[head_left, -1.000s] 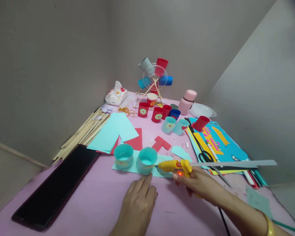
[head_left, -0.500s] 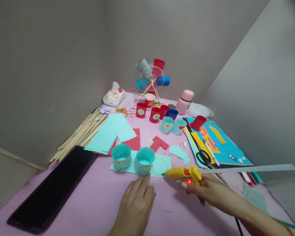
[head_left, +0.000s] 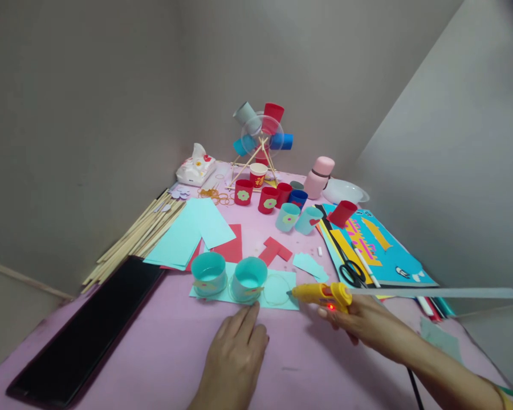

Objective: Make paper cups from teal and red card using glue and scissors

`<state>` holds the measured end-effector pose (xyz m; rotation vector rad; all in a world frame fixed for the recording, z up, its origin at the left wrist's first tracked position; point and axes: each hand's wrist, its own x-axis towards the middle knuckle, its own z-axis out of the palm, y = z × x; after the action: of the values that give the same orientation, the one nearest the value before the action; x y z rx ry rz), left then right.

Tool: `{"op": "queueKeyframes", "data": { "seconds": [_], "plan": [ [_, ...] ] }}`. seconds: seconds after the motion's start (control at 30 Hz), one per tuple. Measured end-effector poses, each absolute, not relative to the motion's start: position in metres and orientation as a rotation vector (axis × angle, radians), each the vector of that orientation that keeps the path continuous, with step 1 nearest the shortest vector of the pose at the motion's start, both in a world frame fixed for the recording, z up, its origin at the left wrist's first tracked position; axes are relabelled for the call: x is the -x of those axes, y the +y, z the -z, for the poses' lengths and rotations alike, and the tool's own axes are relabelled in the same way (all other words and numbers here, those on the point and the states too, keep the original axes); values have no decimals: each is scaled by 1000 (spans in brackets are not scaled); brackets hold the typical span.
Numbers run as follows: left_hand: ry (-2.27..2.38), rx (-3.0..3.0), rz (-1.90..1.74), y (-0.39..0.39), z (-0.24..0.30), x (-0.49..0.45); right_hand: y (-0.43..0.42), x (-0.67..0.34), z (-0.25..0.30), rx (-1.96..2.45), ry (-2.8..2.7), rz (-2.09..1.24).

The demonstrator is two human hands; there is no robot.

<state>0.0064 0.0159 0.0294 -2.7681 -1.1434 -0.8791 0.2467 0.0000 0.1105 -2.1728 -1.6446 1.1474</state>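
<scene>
Turquoise round paper cups [head_left: 247, 287] stand on turquoise flat paper strip [head_left: 277, 290] | left hand [head_left: 238, 346], fingers extended, holding nothing, at its near edge, apparently steadying it | yellow plastic glue gun [head_left: 320, 294], nozzle by strip's right end, gripped behind in right hand's [head_left: 361, 323] curled fingers, seemingly avoiding heat

A dull grey wall [head_left: 77, 114] is rising beyond the left edge of the lilac tabletop [head_left: 166, 347] (a pale strip [head_left: 25, 279] is slanting low across that wall), while a back wall [head_left: 316, 68] is standing behind the far edge and a paler wall [head_left: 465, 142] is catching more light beyond the right edge.
</scene>
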Motion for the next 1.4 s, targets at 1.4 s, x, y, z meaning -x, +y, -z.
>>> {"op": "queueKeyframes", "data": {
  "seconds": [1.4],
  "plan": [
    [-1151,2780,827,16,-28,-6,-2,-230,-127,2025,-1769,-1238]
  ]
}}
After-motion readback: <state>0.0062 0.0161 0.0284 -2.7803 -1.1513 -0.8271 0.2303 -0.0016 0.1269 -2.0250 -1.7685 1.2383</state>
